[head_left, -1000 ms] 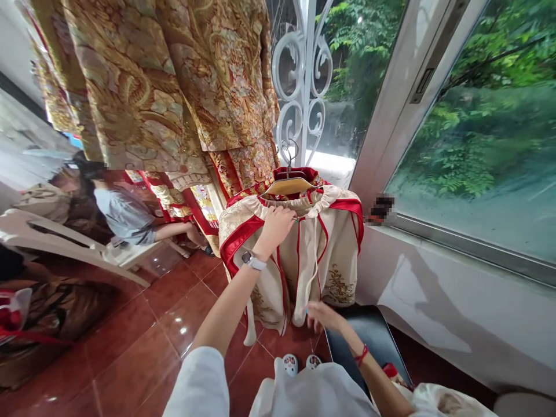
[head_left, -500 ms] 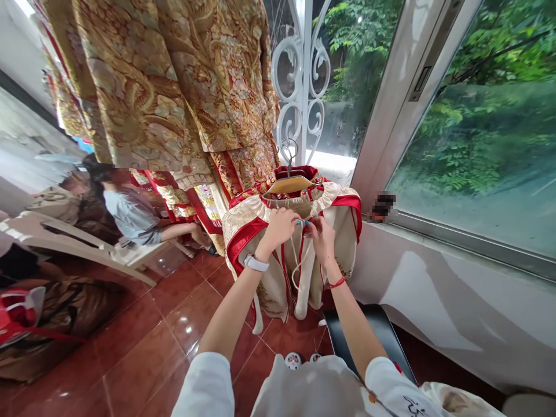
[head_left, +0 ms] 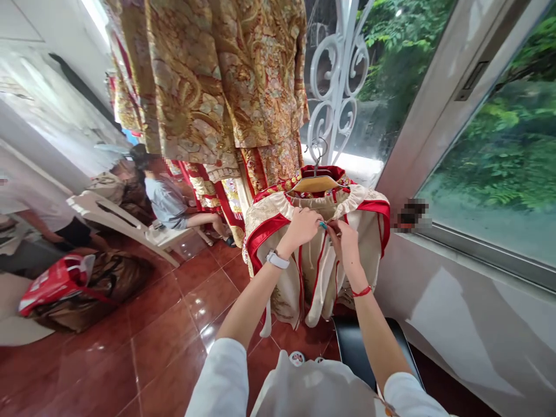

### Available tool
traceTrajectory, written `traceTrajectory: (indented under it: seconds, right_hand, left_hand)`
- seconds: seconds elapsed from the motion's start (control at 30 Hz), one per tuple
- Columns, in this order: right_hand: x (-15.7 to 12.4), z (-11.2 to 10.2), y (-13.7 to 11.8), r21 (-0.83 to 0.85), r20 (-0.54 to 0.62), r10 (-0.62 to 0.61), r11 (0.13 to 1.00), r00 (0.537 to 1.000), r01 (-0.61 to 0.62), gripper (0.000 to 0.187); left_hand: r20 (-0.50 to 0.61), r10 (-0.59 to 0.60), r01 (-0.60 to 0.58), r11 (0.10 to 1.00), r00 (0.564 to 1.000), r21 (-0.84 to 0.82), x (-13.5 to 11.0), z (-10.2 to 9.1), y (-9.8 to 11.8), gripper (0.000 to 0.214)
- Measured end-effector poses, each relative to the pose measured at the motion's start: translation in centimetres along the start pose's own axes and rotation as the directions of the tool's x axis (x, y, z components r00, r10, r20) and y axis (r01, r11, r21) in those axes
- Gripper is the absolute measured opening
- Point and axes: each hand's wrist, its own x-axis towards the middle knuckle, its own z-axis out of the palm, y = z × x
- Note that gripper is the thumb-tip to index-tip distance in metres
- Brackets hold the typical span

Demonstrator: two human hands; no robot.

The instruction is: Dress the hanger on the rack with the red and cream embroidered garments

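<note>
A cream and gold garment [head_left: 271, 214] with red satin trim hangs in front of me on a wooden hanger [head_left: 315, 184]. My left hand [head_left: 305, 226] is closed in a pinch at the middle of its gathered neckline. Close beside it, my right hand [head_left: 346, 240] pinches at the same spot, fingertips almost meeting the left ones. Between them runs a thin cream cord [head_left: 311, 255], part of which dangles below my left hand. Small teal patches show at the fingertips. Fingers hide the part of the cord they grip.
Gold embroidered robes [head_left: 195, 87] hang at upper left, beside a white scrolled metal grille [head_left: 343, 69]. A black stool [head_left: 369, 347] stands below on the right. Leftward are a seated person [head_left: 165, 200], a white chair [head_left: 117, 223] and a brown bag [head_left: 108, 284]. Another person stands at the far left.
My view has turned left, so everything sits further right. Both hands remain at the neckline with fingertips closer together. The cord's long loop below them no longer shows.
</note>
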Motion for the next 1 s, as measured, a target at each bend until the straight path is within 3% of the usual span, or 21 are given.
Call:
traceTrajectory:
  seconds: [0.1,0.17,0.33,0.43,0.5,0.53,0.57,0.63,0.67,0.7,0.73,0.8,0.87,0.93,1.0]
  right_hand:
    - [-1.0,0.2,0.7,-0.062,0.07,0.044,0.997,0.997,-0.039,0.033]
    - [-3.3,0.7,1.7,-0.075,0.154,0.136,0.989,0.979,-0.125,0.036]
    - [-12.2,1.7,5.5,-0.107,0.263,0.341,0.94,0.903,-0.324,0.049]
    - [-13.7,1.0,6.1,-0.094,0.365,0.377,0.925,0.851,-0.369,0.051]
    - [-11.7,0.1,5.0,-0.098,0.281,0.335,0.942,0.899,-0.32,0.046]
    - [-10.0,-0.3,4.0,-0.123,0.149,0.291,0.954,0.945,-0.274,0.041]
    - [-8.0,-0.5,2.9,-0.172,-0.038,0.221,0.959,0.975,-0.224,0.038]
    - [-3.4,-0.5,0.7,-0.306,-0.34,0.083,0.932,0.937,-0.193,0.063]
    - [-1.2,-0.3,-0.1,-0.373,-0.381,0.05,0.905,0.923,-0.203,0.075]
    - [0.9,-0.1,-0.7,-0.426,-0.4,0.055,0.872,0.915,-0.239,0.077]
    - [2.7,-0.1,-1.0,-0.457,-0.417,0.083,0.842,0.905,-0.287,0.072]
    - [5.7,-0.7,-0.7,-0.465,-0.436,0.163,0.801,0.885,-0.377,0.055]
    - [7.7,-2.7,0.4,-0.443,-0.399,0.227,0.801,0.888,-0.404,0.049]
    - [9.2,-5.8,1.9,-0.432,-0.268,0.271,0.824,0.924,-0.367,0.048]
    - [10.5,-9.2,3.6,-0.414,-0.02,0.302,0.865,0.953,-0.283,0.043]
  left_hand:
    - [-0.01,0.041,-0.041,0.998,0.999,0.045,-0.6,0.4,-0.3,0.031]
    - [0.004,0.098,-0.098,0.99,0.995,0.1,-1.6,0.9,-0.9,0.031]
    - [0.094,0.208,-0.225,0.946,0.974,0.232,-7.1,1.8,-3.6,0.023]
    - [0.087,0.16,-0.174,0.966,0.983,0.192,-10.0,0.9,-4.7,0.021]
    - [-0.044,0.066,-0.062,0.995,0.997,0.081,-10.2,0.1,-4.9,0.018]
    - [-0.159,-0.03,0.034,0.999,0.987,0.023,-9.7,-0.2,-4.8,0.017]
    - [-0.29,-0.16,0.157,0.987,0.944,-0.032,-8.9,-0.3,-4.6,0.023]
    - [-0.502,-0.418,0.416,0.901,0.757,-0.123,-6.5,0.1,-4.3,0.053]
    - [-0.552,-0.503,0.514,0.845,0.665,-0.152,-5.2,0.5,-4.3,0.065]
    - [-0.57,-0.56,0.584,0.795,0.601,-0.165,-4.0,0.9,-4.3,0.073]
    - [-0.568,-0.593,0.628,0.761,0.57,-0.163,-2.9,1.3,-4.4,0.075]
    - [-0.55,-0.611,0.664,0.736,0.569,-0.131,-1.7,1.7,-4.8,0.069]
    - [-0.528,-0.596,0.661,0.746,0.605,-0.085,-1.5,1.4,-5.5,0.061]
    - [-0.5,-0.573,0.648,0.761,0.649,-0.03,-1.9,0.5,-6.2,0.056]
    - [-0.481,-0.553,0.642,0.767,0.68,0.024,-2.6,-0.6,-6.8,0.054]
